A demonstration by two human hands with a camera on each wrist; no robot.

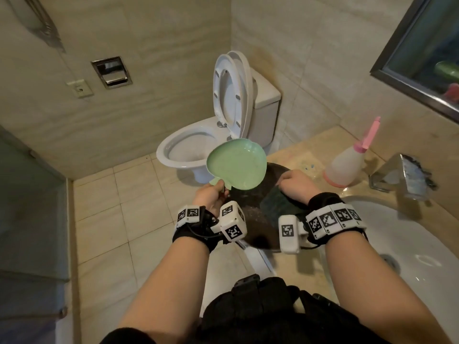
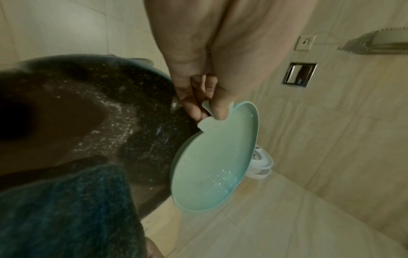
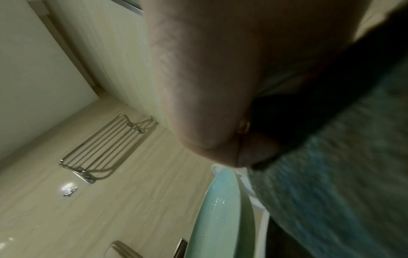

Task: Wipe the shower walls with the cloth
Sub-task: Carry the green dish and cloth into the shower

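A dark teal cloth (image 1: 277,207) lies in a black speckled pan (image 1: 248,219) at the left end of the vanity counter. My right hand (image 1: 289,182) rests on the cloth's far edge with fingers curled round it; the right wrist view shows the thumb against the cloth (image 3: 331,174). My left hand (image 1: 219,189) pinches the stem tab of a pale green apple-shaped plate (image 1: 236,167), which tilts above the pan's far rim. In the left wrist view the plate (image 2: 212,165) carries water drops beside the pan (image 2: 88,113) and cloth (image 2: 66,209). The beige tiled walls (image 1: 149,33) rise behind.
A white toilet (image 1: 188,147) with its lid raised stands ahead. On the counter stand a spray bottle (image 1: 345,167) with a pink nozzle and a metal tap (image 1: 402,175) over the white sink (image 1: 397,244). A glass panel (image 1: 24,194) is at left, a towel rack (image 3: 106,144) on the wall.
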